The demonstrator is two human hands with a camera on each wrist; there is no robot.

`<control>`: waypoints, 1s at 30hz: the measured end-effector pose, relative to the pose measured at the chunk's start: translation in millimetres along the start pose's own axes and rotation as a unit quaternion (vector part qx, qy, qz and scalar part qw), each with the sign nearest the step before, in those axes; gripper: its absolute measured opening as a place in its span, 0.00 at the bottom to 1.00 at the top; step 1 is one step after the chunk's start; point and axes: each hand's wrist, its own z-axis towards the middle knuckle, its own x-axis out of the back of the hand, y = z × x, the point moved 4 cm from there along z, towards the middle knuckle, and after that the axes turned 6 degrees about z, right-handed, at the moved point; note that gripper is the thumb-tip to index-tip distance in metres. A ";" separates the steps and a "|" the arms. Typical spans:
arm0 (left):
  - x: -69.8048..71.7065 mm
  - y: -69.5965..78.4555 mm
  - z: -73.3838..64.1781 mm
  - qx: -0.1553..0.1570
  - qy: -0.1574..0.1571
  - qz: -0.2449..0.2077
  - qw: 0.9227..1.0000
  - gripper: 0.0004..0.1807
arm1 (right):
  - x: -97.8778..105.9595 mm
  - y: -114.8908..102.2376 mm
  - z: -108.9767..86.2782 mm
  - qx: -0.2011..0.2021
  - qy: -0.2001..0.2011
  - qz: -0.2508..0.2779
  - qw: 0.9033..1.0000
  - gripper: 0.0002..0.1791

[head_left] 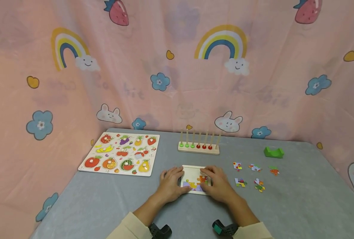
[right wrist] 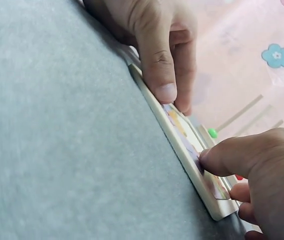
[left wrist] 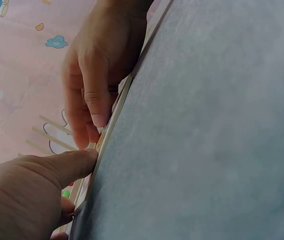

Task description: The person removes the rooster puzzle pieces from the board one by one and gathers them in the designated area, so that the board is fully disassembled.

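A small wooden puzzle tray (head_left: 191, 170) lies on the table between both hands. Joined jigsaw pieces (head_left: 191, 185) in yellow, purple and orange fill its near part; bare wood shows at its upper left. My left hand (head_left: 171, 186) holds the tray's left side, thumb over the near corner and fingers along the outer edge. On the opposite side my right hand (head_left: 219, 185) grips the tray's right edge, its thumb pressing the purple pieces near the front rim (right wrist: 170, 136). Part of the right side is hidden under that hand.
Several loose jigsaw pieces (head_left: 240, 182) lie right of the tray, with a green curved block (head_left: 274, 152) behind them. A wooden peg stand (head_left: 198, 148) with green and red beads stands at the back. The fruit board (head_left: 120, 154) lies back left on the grey table (head_left: 105, 205).
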 end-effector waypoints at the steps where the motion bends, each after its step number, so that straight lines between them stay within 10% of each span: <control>1: 0.0 0.3 0.3 0.001 -0.001 0.000 1.000 0.33 | -0.6 -0.4 -0.2 0.000 0.000 -0.009 1.000 0.25; 30: -0.1 1.3 -0.4 0.001 0.001 -0.004 1.000 0.33 | -0.7 -1.6 -3.2 -0.023 -0.019 -0.027 0.999 0.20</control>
